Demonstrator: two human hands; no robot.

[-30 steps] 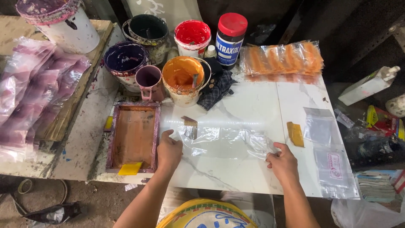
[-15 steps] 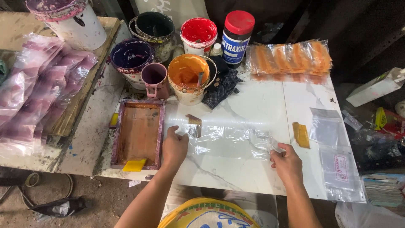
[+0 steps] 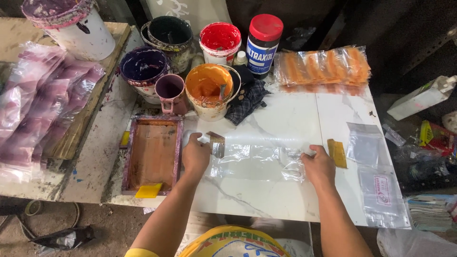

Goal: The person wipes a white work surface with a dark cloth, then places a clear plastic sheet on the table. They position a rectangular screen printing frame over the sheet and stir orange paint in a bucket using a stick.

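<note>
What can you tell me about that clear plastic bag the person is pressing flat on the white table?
The clear plastic bag is thin, see-through and glossy, with wrinkles that catch the light. It lies flat and lengthwise on the white marble-look tabletop, between the wooden frame and a small yellow piece. The left hand presses its left end and the right hand presses its right end. It looks empty.
</note>
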